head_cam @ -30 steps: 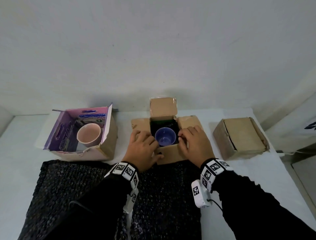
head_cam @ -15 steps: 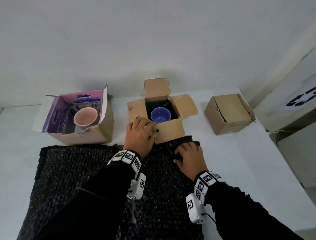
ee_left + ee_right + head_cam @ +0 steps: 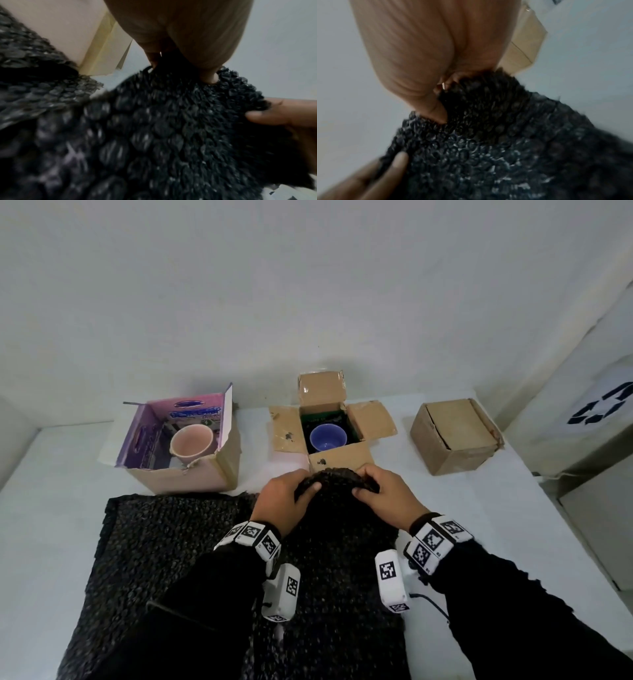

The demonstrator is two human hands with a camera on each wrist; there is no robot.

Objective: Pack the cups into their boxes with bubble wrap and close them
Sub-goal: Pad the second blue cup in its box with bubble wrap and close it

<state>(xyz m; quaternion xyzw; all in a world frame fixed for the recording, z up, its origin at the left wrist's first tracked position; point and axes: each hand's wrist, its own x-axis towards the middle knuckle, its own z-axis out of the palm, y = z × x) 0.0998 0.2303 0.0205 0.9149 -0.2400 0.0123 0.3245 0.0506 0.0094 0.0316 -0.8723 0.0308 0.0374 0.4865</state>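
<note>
Pink cup (image 3: 191, 444) is seen lying in the open purple box (image 3: 144, 436) at left. Black bubble wrap (image 3: 337, 508) is pinched at its raised far edge by the left hand (image 3: 282, 503) and right hand (image 3: 388, 499), fingers curled, just before the open cardboard box (image 3: 339, 455) where the blue cup (image 3: 328, 436) is held. Closed cardboard box (image 3: 454, 434) is set at right.

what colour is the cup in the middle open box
Blue, slightly purplish: the cup sits in the middle open box, clearest in the head view.
</note>
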